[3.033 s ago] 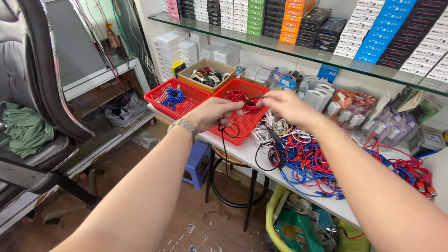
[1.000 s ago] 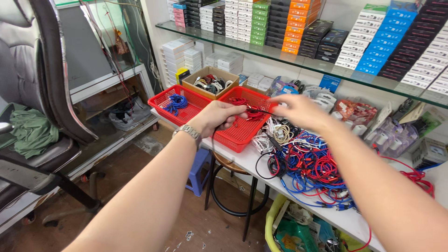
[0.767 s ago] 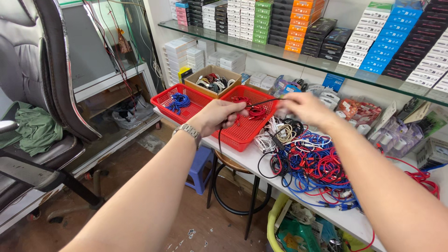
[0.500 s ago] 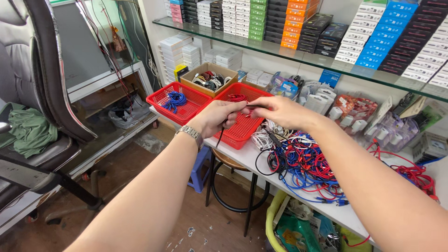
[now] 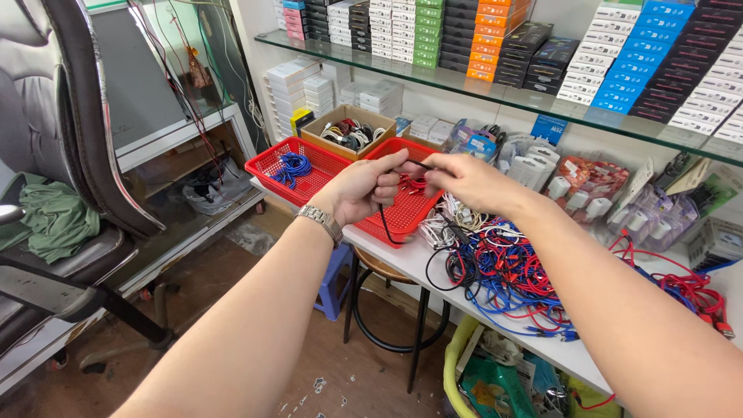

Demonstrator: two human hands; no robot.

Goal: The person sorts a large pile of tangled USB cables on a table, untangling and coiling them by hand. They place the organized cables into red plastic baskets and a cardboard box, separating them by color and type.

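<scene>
While fingers pinch black cable point(image 5: 381, 219) | white table point(image 5: 418, 267) cluttered | glass shelf point(image 5: 542, 97) above

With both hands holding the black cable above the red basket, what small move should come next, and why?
Probably gather the hanging loop up into the left hand. The black cable is pinched between both hands, the right hand holds its upper end, and a slack part still dangles over the edge of the red basket, close to the cable pile, where it may tangle.

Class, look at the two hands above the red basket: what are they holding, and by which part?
A thin black cable. The left hand and right hand pinch its upper stretch between fingertips, close together; the rest hangs in a loop below the left hand.
</scene>
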